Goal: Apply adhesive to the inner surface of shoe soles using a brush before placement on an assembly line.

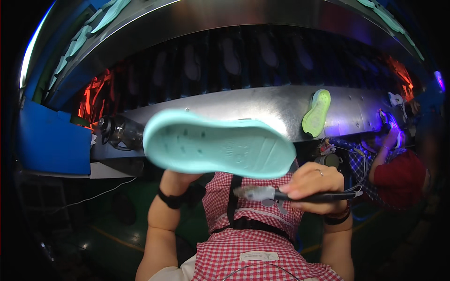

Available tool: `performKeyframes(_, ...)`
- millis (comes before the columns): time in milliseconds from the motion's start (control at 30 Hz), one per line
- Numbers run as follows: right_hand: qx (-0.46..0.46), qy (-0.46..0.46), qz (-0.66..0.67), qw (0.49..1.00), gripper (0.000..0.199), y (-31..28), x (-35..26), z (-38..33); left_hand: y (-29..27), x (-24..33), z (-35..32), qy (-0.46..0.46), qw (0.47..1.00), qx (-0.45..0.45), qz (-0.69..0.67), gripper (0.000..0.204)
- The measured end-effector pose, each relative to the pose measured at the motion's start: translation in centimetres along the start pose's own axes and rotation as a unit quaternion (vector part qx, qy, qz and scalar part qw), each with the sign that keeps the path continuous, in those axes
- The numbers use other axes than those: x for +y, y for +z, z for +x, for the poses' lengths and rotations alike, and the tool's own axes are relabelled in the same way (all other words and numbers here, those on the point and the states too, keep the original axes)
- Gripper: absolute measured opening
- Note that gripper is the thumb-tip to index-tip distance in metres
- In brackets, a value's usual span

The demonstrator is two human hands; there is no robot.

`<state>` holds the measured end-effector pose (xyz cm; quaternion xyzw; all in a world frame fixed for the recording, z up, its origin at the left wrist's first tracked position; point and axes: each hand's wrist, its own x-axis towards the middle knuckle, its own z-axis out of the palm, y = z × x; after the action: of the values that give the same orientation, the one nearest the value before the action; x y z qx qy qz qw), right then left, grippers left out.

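Note:
A mint-green shoe sole [218,145] is raised in front of me, its hollow inner side in view and its edges slightly blurred. My left hand [184,177] grips it from beneath, mostly hidden behind the sole. In my right hand [318,182] is a brush [255,193] with a black handle and pale, stained bristles. My fingers are closed round the handle, and the bristles point left, just below the sole and apart from it in the picture.
A yellow-green sole [318,114] lies on the metal bench [267,100]. Dark racks with several soles run behind it. A clear jug [123,133] stands at the left by a blue box [56,145]. At right, a person in red [402,180] works beside the bench.

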<state>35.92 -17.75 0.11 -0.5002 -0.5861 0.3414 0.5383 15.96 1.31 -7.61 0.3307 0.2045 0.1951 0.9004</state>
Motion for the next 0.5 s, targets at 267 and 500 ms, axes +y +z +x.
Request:
performKeyframes(267, 0.152, 0.207, 0.088, 0.962, 0.019, 3.0, 5.9, 1.9, 1.7, -5.7, 2.8, -0.061, 0.969, 0.008, -0.238, 0.085)
performKeyframes(500, -0.019, -0.032, -0.178, 0.983, 0.021, 5.2, 4.0, 0.2, -0.3, -5.3, 3.0, 0.034, 0.985, 0.065, -0.155, 0.086)
